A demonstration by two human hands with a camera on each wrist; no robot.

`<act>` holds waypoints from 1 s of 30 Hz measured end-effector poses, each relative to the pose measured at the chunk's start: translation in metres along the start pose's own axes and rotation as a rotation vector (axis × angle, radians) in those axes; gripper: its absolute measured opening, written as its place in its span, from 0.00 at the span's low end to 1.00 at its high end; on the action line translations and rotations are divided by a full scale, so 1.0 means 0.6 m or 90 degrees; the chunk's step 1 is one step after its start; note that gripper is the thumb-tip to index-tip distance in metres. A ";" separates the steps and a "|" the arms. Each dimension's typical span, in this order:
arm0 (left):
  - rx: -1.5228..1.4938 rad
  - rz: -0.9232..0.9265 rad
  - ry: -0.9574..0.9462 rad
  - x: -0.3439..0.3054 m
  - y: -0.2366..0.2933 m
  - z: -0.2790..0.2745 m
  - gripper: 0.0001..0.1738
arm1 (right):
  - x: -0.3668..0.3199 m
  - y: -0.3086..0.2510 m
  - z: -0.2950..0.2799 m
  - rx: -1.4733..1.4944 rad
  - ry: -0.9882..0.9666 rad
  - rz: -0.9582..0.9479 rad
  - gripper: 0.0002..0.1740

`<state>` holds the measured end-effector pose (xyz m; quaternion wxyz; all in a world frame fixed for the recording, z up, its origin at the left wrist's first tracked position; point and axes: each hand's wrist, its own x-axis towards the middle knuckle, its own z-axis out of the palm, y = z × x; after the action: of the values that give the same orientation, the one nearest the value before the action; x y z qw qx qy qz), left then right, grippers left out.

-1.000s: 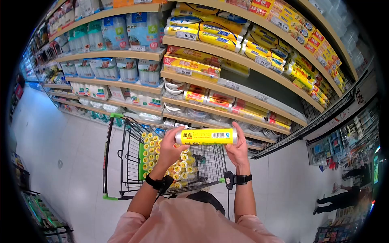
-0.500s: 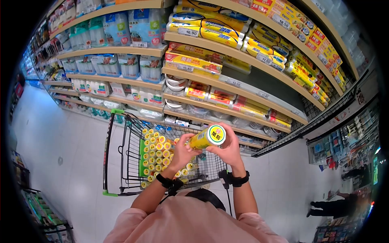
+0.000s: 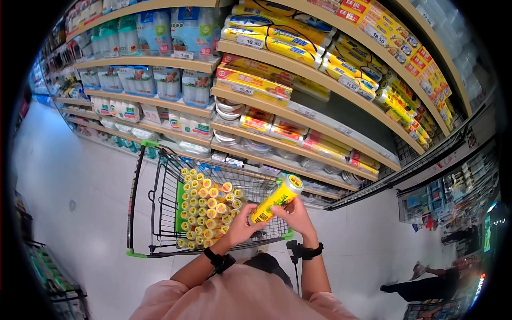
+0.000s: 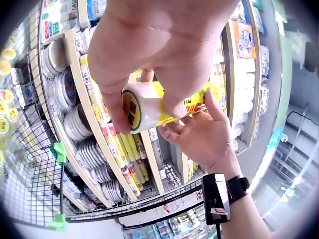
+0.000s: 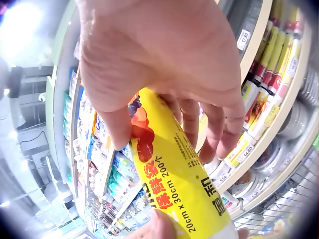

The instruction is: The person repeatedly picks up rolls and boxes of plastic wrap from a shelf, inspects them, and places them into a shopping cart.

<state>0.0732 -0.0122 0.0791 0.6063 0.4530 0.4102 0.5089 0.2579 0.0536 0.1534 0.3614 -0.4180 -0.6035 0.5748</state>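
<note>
A yellow roll of plastic food bags [image 3: 277, 200] with a white end is held in front of the body, tilted so its far end points up and right. My left hand [image 3: 243, 229] grips the lower end between thumb and fingers. Farther up, my right hand [image 3: 298, 217] holds it, the thumb across the printed side and the fingers behind. In the right wrist view the label [image 5: 172, 169] reads 20cm x 30cm. The left wrist view shows the roll's white end [image 4: 142, 107] between my left thumb and fingers. Below-left, many similar rolls [image 3: 205, 208] stand upright in the cart.
The black wire shopping cart [image 3: 140, 194] with green corners stands ahead to the left. Behind it rises a curved-looking shelf [image 3: 314, 114] with yellow rolls, boxes, plates and cups. At right, a person in dark trousers [image 3: 421, 288] is in the aisle.
The roll has turned from lying level between both hands, through pointing its end at the head camera, to a slant rising rightward. Both hands have moved lower.
</note>
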 end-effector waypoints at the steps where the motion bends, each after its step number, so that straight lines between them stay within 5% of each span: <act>1: 0.013 -0.009 -0.012 -0.001 0.000 0.007 0.30 | -0.006 0.005 -0.004 -0.032 -0.015 0.034 0.29; 5: 0.142 -0.136 -0.132 0.008 -0.013 0.021 0.31 | -0.019 0.015 -0.033 -0.055 -0.046 0.032 0.28; 11: 0.162 -0.031 -0.060 0.022 0.011 0.060 0.52 | -0.047 0.072 -0.105 -0.208 -0.114 0.047 0.36; 19: 0.471 0.018 -0.024 0.049 -0.001 0.220 0.36 | -0.080 0.137 -0.213 -0.291 -0.232 0.035 0.37; 20: 0.535 0.115 -0.015 0.054 -0.015 0.235 0.34 | -0.085 0.141 -0.228 -0.299 -0.247 0.030 0.38; 25: 0.460 -0.012 0.109 0.052 -0.067 0.290 0.30 | -0.101 0.211 -0.298 -0.207 -0.296 0.115 0.38; 30: 0.462 -0.104 0.235 0.042 -0.134 0.268 0.31 | -0.099 0.274 -0.351 -0.168 -0.269 0.221 0.25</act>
<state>0.2508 -0.0146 0.0410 0.3619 0.5048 0.6992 0.3541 0.4886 0.0798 0.0085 0.0666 -0.4294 -0.6543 0.6190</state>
